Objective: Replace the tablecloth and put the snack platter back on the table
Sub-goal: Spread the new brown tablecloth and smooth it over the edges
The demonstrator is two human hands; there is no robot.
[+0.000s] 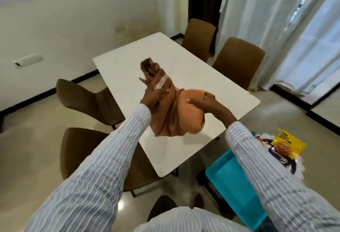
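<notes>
I see both hands, left hand point(153, 94) and right hand point(206, 103), fingers gripping the bunched tablecloth point(176, 114) above the white counter point(128, 62).

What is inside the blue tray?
Snack packets sit at the far end of the tray: a yellow packet and some dark ones. The near part looks bare. The right sleeve crosses the tray, so whatever lies under it cannot be seen.
</notes>
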